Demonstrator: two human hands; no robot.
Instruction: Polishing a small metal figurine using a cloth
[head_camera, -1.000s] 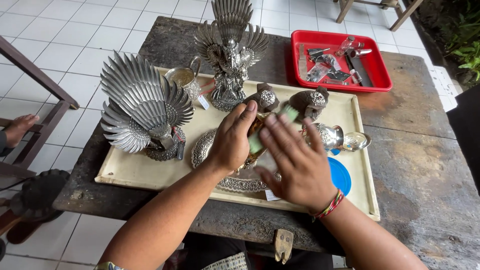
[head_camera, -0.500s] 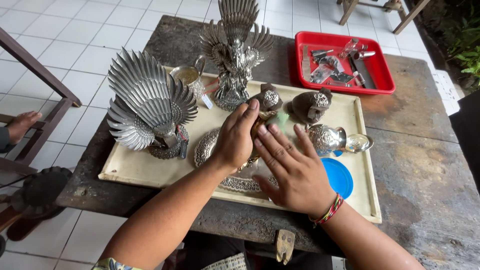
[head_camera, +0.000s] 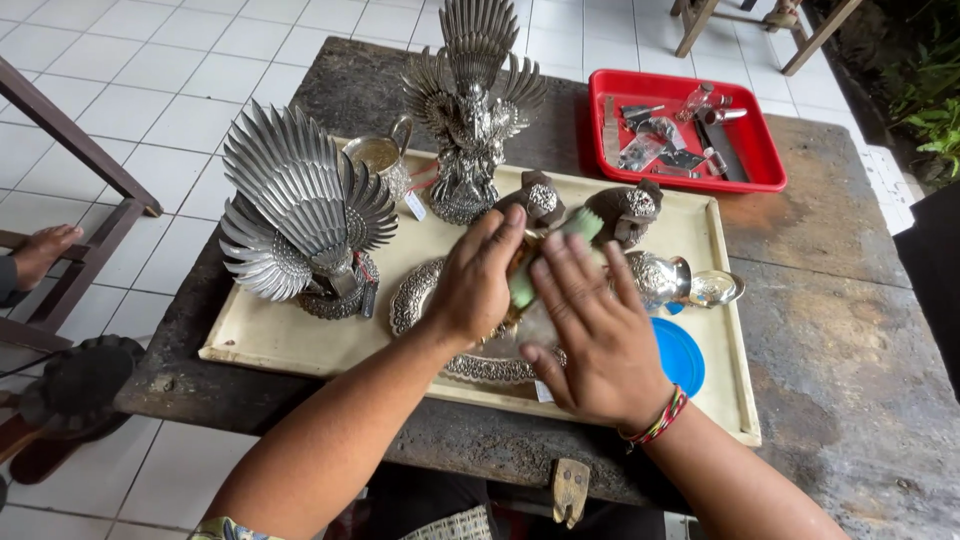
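Green roll (head_camera: 548, 258) between left hand (head_camera: 478, 285); right hand (head_camera: 597, 338).

A worn dark tabletop (head_camera: 830, 330) carries a cream tray (head_camera: 300, 340) at its centre and a red tray (head_camera: 765, 175) at 1 o'clock.

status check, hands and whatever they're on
Left hand and right hand both flat on a green-ended piece. Over embossed silver plate, cream tray. Nothing blocking.
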